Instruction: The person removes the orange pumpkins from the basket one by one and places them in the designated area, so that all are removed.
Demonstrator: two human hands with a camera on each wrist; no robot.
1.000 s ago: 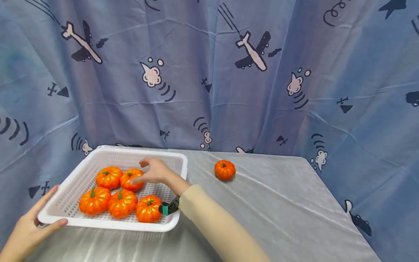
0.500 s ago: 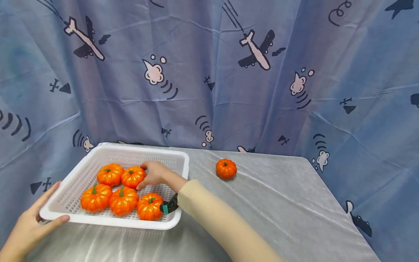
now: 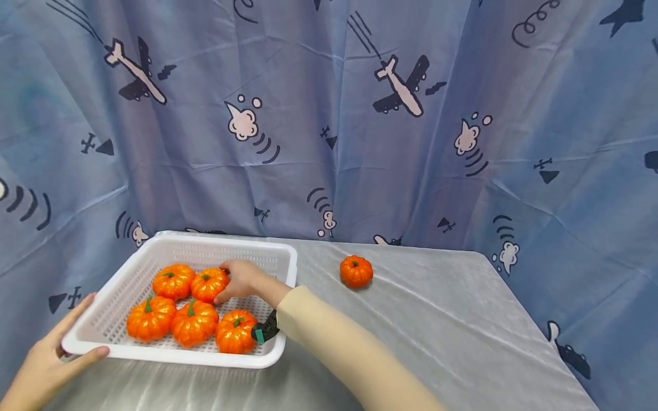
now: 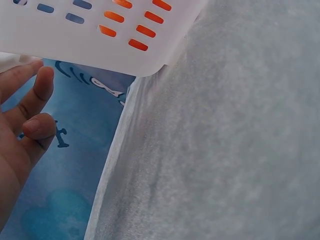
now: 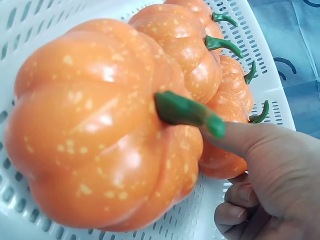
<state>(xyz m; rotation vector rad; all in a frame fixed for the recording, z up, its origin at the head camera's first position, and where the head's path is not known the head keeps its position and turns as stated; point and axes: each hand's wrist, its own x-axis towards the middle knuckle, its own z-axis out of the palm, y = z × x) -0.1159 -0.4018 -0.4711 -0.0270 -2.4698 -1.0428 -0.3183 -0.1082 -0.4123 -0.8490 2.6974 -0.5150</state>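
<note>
A white perforated plastic basket (image 3: 175,356) stands on the left of the table with several orange toy pumpkins in it. My left hand (image 3: 53,354) holds its near left corner, the thumb over the front rim and the fingers along the left side. Inside the basket, my right hand (image 3: 249,281) grips the back right pumpkin (image 3: 207,285) from its right side, thumb in front and fingers behind. In the right wrist view a nearer pumpkin (image 5: 95,130) with a green stem fills the left half and overlaps the others. Farther right lies a single pumpkin (image 3: 356,271) on the table.
A grey cloth (image 3: 437,319) covers the table. Behind it hangs a blue curtain (image 3: 288,103) printed with planes. The left hand reaches past the table's left edge (image 4: 112,160). My right forearm (image 3: 349,348) crosses over the basket's right rim.
My right hand has drawn slightly back from above the back right pumpkin and closed its thumb and fingers around its right side. The left hand keeps its hold on the basket.
</note>
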